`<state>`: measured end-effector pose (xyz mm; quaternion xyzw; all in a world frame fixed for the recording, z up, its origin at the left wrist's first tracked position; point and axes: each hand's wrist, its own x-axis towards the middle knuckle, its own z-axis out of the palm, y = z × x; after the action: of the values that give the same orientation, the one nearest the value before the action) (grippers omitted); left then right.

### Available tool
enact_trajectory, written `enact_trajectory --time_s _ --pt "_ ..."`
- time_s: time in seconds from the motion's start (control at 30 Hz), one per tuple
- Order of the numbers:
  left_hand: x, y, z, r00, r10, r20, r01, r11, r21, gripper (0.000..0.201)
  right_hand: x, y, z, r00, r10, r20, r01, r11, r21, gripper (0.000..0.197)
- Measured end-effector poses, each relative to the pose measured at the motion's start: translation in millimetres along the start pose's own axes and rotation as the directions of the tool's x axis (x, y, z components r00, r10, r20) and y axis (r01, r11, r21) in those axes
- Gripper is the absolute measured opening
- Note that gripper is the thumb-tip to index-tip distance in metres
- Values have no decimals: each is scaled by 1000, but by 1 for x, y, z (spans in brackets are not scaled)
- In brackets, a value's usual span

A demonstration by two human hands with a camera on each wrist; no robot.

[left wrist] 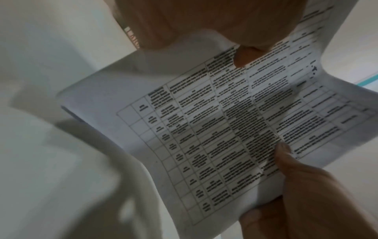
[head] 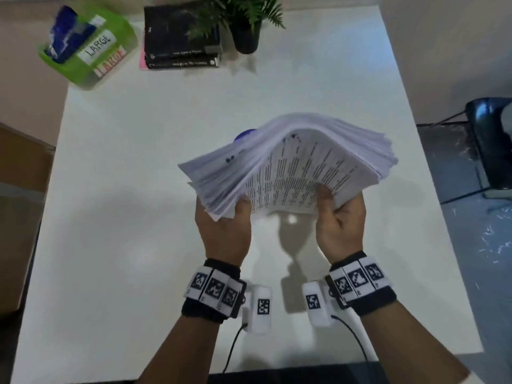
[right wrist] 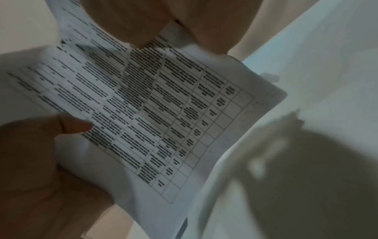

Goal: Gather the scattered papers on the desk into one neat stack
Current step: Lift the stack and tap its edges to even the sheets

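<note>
A thick stack of printed papers (head: 288, 164) is lifted above the white desk (head: 138, 217), its middle arched upward and its edges fanned unevenly. My left hand (head: 224, 217) grips its near left corner, and my right hand (head: 339, 214) grips its near right corner, thumbs on the printed sheet facing me. The left wrist view shows the printed table sheet (left wrist: 214, 129) held by my left hand (left wrist: 194, 24), with the right thumb at lower right. In the right wrist view the same sheet (right wrist: 163, 113) bends between my right hand (right wrist: 163, 21) and the left thumb. A blue object (head: 245, 133) peeks from behind the stack.
At the desk's far edge stand a green box labelled LARGE (head: 88, 48), a pile of dark books (head: 181, 40) and a potted plant (head: 245, 23). A cardboard box (head: 22, 203) sits left of the desk, a dark chair (head: 490, 139) to the right.
</note>
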<state>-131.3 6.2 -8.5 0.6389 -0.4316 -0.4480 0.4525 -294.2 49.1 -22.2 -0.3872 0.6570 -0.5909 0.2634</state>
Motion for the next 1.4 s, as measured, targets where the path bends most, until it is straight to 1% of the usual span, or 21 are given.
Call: enact_trajectory --time_s 0.07,0.17,0.23,0.27,0.33,0.37,0.4,0.47,0.53,0.57,0.6,0.67,0.73,0.8,0.87,0.93,1.0,1.1,1.17,1.27,1.4 --pt "0 13 -1 998 5 -69 -13 993 -117 45 1 -10 2 998 -58 -36 58 998 -2 27" --pt "2 18 -14 995 94 -42 -99 986 -135 59 3 -26 -3 990 -140 -28 141 989 49 36" --pt "3 15 -24 973 225 54 -220 971 -91 36 4 -27 -10 988 -153 -4 152 984 92 37" --pt "3 16 -27 956 283 75 -278 958 -67 25 4 -25 -11 989 -147 6 145 984 107 31" --pt "7 18 -26 909 413 54 -411 910 -45 23 5 -24 -12 989 -144 10 142 981 134 36" --pt "10 18 -27 892 449 43 -446 893 -61 34 6 -23 -12 989 -146 17 141 978 156 42" --pt "13 19 -28 885 464 48 -460 885 -70 39 6 -24 -10 990 -140 18 134 974 181 45" --pt "15 16 -26 903 425 71 -418 904 -87 32 6 -28 -5 992 -129 4 125 971 201 40" --pt "5 18 -20 921 329 208 -315 944 -99 13 7 -33 -1 988 -152 -35 156 967 202 34" --pt "-1 29 -17 947 272 170 -263 962 -76 12 8 -37 0 985 -166 -50 173 963 206 34" --pt "-2 30 -17 943 326 63 -327 945 9 19 9 -43 2 984 -168 -54 176 960 217 32" --pt "1 48 -18 901 434 -20 -434 901 -2 27 12 -58 0 975 -214 -59 222 946 237 34" --pt "2 69 -23 828 559 -44 -560 821 -111 27 14 -72 -7 956 -288 -51 292 932 214 38" --pt "-4 77 -32 806 592 -28 -592 806 -8 21 14 -77 -15 931 -364 -20 361 913 191 31" --pt "-10 74 -39 875 483 49 -483 858 173 40 8 -67 -16 947 -322 12 310 921 238 30" --pt "-7 56 -38 884 442 150 -443 896 -31 44 2 -44 -16 978 -209 27 193 940 282 25" --pt "0 30 -33 897 398 193 -365 912 -185 54 -5 -26 -12 993 -102 62 87 972 219 46" --pt "6 23 -29 940 309 144 -286 944 -164 42 -3 -21 -1 996 -39 77 24 982 187 39" --pt "9 33 -25 962 259 87 -241 954 -180 19 6 -26 4 996 -74 42 63 974 216 43" --pt "5 65 -23 955 290 -64 -297 928 -225 21 12 -54 6 991 -132 -15 132 970 203 39" --pt "-16 80 -24 895 438 -85 -446 876 -183 29 0 -79 -3 974 -223 -28 225 970 93 35"
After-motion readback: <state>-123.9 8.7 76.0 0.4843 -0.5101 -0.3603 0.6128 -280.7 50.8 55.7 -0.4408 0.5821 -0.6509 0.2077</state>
